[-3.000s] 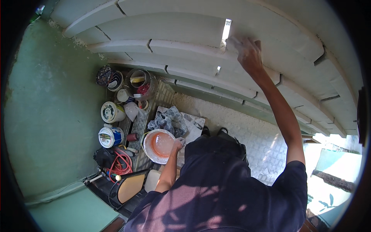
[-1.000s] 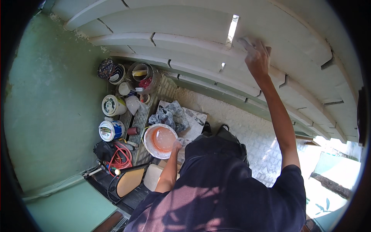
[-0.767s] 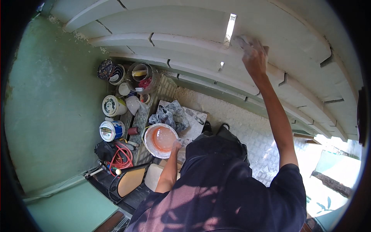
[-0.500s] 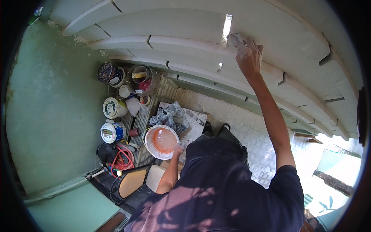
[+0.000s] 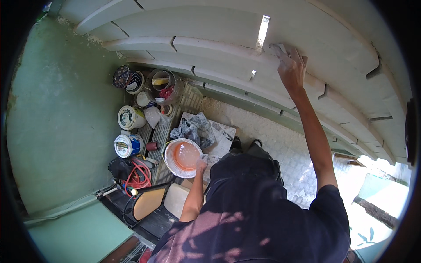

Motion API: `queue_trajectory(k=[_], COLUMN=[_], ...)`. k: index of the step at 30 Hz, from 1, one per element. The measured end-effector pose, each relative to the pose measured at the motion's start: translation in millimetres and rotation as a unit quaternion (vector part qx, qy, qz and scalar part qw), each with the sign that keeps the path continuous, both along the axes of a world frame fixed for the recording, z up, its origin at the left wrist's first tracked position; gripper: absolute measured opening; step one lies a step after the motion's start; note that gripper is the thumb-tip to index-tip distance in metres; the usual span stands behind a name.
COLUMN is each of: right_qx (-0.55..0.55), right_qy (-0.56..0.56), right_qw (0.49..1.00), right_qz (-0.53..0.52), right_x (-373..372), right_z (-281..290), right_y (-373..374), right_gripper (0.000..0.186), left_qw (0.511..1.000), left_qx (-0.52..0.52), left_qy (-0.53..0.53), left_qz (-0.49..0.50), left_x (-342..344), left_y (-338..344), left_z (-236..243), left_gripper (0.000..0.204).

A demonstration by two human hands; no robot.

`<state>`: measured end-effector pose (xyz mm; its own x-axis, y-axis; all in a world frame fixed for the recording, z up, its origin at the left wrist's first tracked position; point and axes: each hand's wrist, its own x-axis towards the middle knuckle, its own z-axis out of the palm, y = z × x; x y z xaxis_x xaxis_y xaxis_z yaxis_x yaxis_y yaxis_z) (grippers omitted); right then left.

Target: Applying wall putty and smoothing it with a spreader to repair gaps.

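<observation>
My right hand is raised against the pale, ridged wall, just right of a narrow bright slot. Its dusty fingers are closed around a small greyish piece whose kind I cannot make out. Lower left, a white bucket tilts slightly, its inside coated orange-pink around cloudy liquid. My left hand grips the bucket's near right rim; some of its fingers are hidden.
Several paint tubs and a red hose line the green wall at left. A crumpled grey plastic sheet lies beyond the bucket. Near the bucket are a tan chair pad and a slatted bench.
My right hand has slid slightly right and down along the wall, a little farther from the slot. The left hand stays on the bucket; the whole view has shifted a little.
</observation>
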<state>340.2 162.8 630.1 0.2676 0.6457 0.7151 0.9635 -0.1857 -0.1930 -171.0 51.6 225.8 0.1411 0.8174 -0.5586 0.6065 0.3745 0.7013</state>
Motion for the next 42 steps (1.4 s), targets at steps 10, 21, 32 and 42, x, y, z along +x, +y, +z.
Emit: queue_trajectory(k=[10,21,32,42], right_qx=[-0.007,0.034,0.015,0.021], right_qy=[-0.015,-0.019,-0.029,0.008], right_qw=[1.0,0.997,0.999,0.997], right_qz=[0.016,0.066,0.031,0.074], right_x=[3,-4,5,-3], right_z=[7,10,10,16], right_y=[-5,13,13,14], right_gripper=[0.048,0.042,0.04,0.04], left_qw=[0.998,0.999,0.989,0.997], left_qx=[0.003,0.054,0.049,-0.011], left_qy=[0.043,-0.003,0.09,0.061], left_qz=[-0.047,-0.006,-0.11,-0.046], left_x=[11,3,10,9], left_y=[-6,-1,-17,-1], left_z=[31,12,15,11], left_gripper=[0.019,0.021,0.03,0.02])
